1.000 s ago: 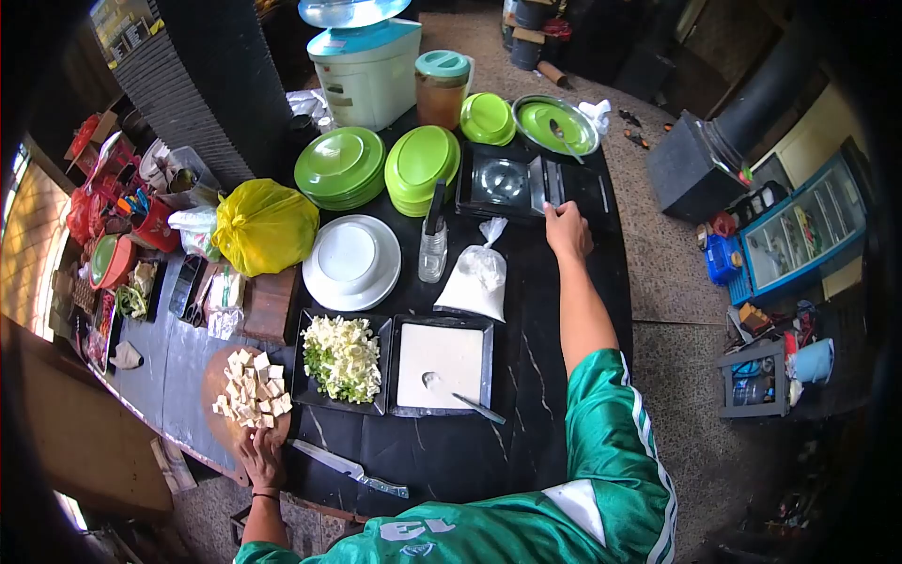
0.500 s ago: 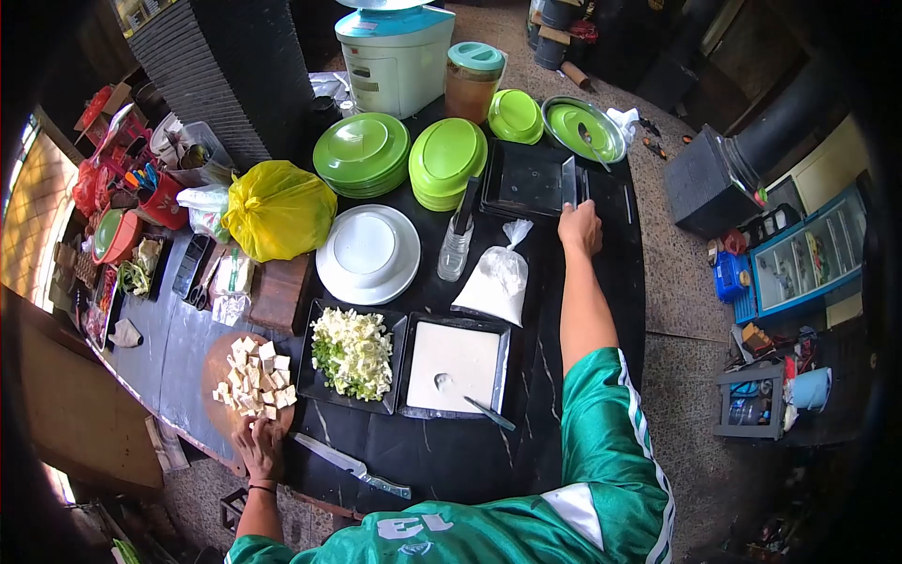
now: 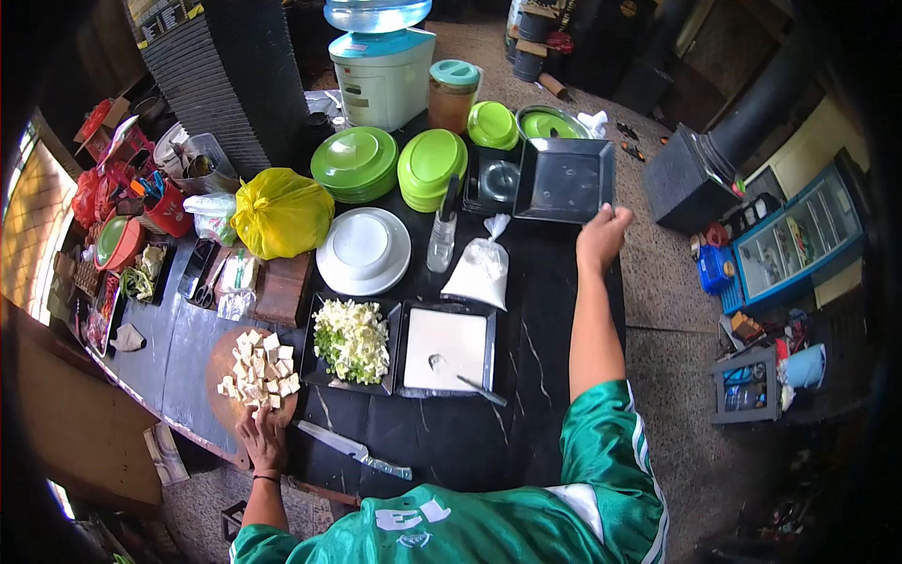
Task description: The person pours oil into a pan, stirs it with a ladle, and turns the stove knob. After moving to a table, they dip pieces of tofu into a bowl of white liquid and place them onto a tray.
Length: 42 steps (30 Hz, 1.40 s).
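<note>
At the right of the table, my right hand (image 3: pixel 602 237) is closed on the near right corner of a black square tray (image 3: pixel 566 180), which is raised and tilted beside another black tray (image 3: pixel 490 193). My left hand (image 3: pixel 262 442) lies with fingers apart on the near edge of a round wooden cutting board (image 3: pixel 222 362), its fingertips by a pile of white tofu cubes (image 3: pixel 258 368). A knife (image 3: pixel 348 446) lies right of that hand. Chopped green and white vegetables (image 3: pixel 352 340) fill one black dish; another holds white batter (image 3: pixel 445 343) and a spoon (image 3: pixel 481 388).
Behind the dishes are a bag of white powder (image 3: pixel 479 273), a clear bottle (image 3: pixel 441 242), white plates (image 3: pixel 362 249) and stacked green plates (image 3: pixel 353 162). A yellow bag (image 3: pixel 282 214) stands left. Farther back are a lidded pitcher (image 3: pixel 453 94) and a water dispenser (image 3: pixel 381 80).
My right hand has lifted the black tray off the other one and shifted it right. My left hand stays at the board. The view has moved slightly.
</note>
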{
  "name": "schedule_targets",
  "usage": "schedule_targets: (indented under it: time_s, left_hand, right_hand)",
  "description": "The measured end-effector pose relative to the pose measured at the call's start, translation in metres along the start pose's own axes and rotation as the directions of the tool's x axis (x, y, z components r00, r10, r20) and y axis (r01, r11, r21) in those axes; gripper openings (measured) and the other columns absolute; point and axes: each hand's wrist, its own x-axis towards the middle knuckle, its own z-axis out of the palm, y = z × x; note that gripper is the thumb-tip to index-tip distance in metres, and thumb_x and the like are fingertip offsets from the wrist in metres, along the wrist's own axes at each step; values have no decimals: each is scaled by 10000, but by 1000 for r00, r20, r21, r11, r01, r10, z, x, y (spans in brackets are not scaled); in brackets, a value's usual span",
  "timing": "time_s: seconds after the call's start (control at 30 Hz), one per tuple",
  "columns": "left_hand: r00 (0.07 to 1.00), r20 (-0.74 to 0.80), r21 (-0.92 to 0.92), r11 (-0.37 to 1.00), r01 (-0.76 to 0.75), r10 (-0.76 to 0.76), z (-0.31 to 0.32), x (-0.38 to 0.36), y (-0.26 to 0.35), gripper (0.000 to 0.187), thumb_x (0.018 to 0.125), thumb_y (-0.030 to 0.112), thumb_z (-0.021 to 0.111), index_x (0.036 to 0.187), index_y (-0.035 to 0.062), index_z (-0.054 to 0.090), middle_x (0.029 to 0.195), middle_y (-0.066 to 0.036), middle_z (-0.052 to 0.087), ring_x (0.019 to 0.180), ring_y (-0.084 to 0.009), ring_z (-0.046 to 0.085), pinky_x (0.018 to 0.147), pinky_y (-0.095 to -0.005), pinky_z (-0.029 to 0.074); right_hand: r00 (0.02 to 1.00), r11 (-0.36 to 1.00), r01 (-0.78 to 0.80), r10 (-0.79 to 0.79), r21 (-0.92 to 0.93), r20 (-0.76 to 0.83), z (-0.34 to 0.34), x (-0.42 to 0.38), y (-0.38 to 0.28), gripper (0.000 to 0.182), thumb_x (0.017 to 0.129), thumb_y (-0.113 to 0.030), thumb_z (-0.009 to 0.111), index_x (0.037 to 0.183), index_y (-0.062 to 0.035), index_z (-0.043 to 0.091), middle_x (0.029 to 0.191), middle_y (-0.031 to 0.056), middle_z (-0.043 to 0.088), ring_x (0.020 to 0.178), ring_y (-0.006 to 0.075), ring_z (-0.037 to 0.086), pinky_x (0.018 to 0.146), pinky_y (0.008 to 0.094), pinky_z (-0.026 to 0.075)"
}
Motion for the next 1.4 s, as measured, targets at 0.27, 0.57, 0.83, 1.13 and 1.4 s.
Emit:
schedule_targets:
  time_s: [0.27, 0.57, 0.83, 1.13, 1.4]
  left_hand:
    - [1000, 24, -25, 1000, 16, -16, 7, -2, -11, 516, 1009, 235, 685, 1492, 153, 521, 1507, -201, 487, 1371, -446, 461, 1173, -578, 359]
    - [999, -25, -11, 1000, -27, 27, 13, -3, -17, 500, 1051, 279, 646, 1509, 134, 508, 1548, -204, 469, 1452, -425, 431, 1218, -578, 306]
    - [999, -32, -137, 990, 25, -30, 11, -4, -18, 511, 989, 230, 694, 1464, 124, 539, 1557, -209, 480, 1457, -428, 439, 1235, -570, 311]
    - [993, -110, -252, 966, -59, 32, -8, 3, -10, 463, 927, 168, 768, 1360, 139, 609, 1395, -193, 556, 1278, -447, 529, 1117, -560, 434]
    - [987, -121, -358, 923, -141, 104, -14, 2, -18, 441, 896, 151, 771, 1316, 144, 637, 1339, -139, 579, 1196, -394, 556, 1041, -526, 442]
  right_hand:
    - [957, 949, -281, 289, 143, -35, -217, -133, 146, 233, 1150, -278, 558, 1229, -64, 512, 1060, 143, 632, 548, 225, 608, 465, 341, 507]
    - [954, 925, -289, 300, -245, 6, -296, -284, 237, 262, 1091, -254, 661, 1200, -16, 637, 1105, 162, 737, 858, 281, 728, 816, 432, 603]
    - [988, 897, 127, -77, -424, 133, -307, -301, 144, 160, 985, -180, 758, 1006, -70, 644, 1399, 151, 629, 1321, 395, 542, 1124, 541, 435]
    - [788, 911, 389, -406, 137, 463, -174, -412, -28, 221, 964, -164, 754, 1174, -100, 728, 1209, 100, 722, 1183, 345, 657, 1034, 464, 506]
    - [572, 820, 572, -390, -10, 721, -45, -425, -83, 298, 940, -327, 810, 1180, -155, 772, 1154, 35, 746, 1127, 286, 638, 939, 494, 495]
